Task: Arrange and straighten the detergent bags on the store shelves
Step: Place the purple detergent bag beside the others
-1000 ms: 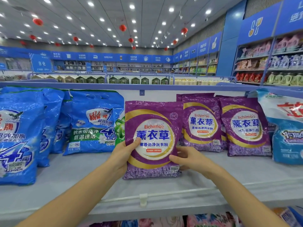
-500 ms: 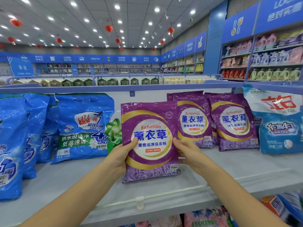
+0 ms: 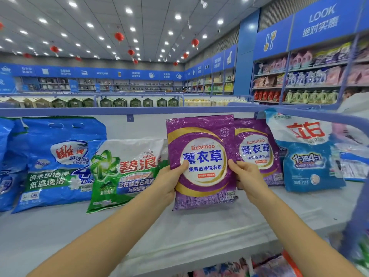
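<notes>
I hold the purple Eichimoo bag (image 3: 201, 162) upright by its side edges. My left hand (image 3: 169, 182) grips the 9 o'clock edge and my right hand (image 3: 249, 178) the 3 o'clock edge. Each thumb lies on the front, with the other fingers curled behind, out of sight. The bag's bottom edge is low over the shelf (image 3: 199, 232); I cannot tell whether it touches the board.

The open room is toward 6 o'clock, where bare board runs from the bag's foot to the front lip, crossed only by my forearms. At 12 o'clock the bag's top comes close under the blue back rail (image 3: 79, 111).

At 3 o'clock a second purple bag (image 3: 257, 150) stands just behind. My bag overlaps its left edge and my right hand sits in front of it. Past that, a white-and-blue bag (image 3: 307, 152) stands close against it, filling that side. At 9 o'clock a green-and-white Ariel bag (image 3: 123, 172) leans back, its right end just beside my bag and behind my left hand. It overlaps a blue bag (image 3: 56, 162) farther out at 9 o'clock. A blurred blue upright (image 3: 357, 216) closes the shelf end at 4 o'clock.
</notes>
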`<state>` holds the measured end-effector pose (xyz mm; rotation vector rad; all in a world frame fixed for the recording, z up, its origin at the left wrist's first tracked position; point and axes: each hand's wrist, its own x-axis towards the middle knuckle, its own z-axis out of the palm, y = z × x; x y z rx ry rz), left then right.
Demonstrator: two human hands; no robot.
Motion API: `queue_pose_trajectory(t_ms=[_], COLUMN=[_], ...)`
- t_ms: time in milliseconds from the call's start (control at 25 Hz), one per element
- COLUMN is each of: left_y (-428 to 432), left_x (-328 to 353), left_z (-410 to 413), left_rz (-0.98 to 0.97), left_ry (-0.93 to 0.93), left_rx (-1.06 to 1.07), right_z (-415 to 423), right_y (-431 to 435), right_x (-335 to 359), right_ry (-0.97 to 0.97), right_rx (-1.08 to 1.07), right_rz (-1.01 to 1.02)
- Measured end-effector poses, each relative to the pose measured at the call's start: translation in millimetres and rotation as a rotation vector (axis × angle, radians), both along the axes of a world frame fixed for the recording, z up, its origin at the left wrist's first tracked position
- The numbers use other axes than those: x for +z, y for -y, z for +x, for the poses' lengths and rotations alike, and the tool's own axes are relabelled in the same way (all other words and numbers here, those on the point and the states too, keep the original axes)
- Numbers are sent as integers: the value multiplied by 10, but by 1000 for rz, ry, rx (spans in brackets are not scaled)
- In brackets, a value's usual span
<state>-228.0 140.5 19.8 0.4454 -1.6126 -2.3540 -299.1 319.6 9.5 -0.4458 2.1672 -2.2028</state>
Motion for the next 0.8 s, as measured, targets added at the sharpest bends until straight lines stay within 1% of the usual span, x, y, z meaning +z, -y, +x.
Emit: queue_pose_trajectory(t_ms=[120,240,320,400,520,600,720,800], left_y=[-184,-296,-328,-365,-425,-456,-443,-430], left_x=[-5,-124,-189,-177,-128,-136,-142,-115], left_z=[-285,-521,-602,-652,-693,-707,-679,-595], left_rz=[16,38,83,126,28,-24,-16,-119], left_ry=[-6,2,23,19,-9,4,22,50], left_rx=[73,146,191,249,323,334,294,261], right_z=[-299,-591,-609,-587,-658,-683,-713,-672], right_y=[-125,-190,-222,-241,-233,-233,-240,-309], right_x=[54,-47,-106,-101,-39,-22,-48,-17], right_ry=[-29,-23,-21,-32,-59,-73,-106,-194], right_rx=[-7,41,54,109,103,100,130,146], right_rz=[56,182,255,254,228,253,314,361])
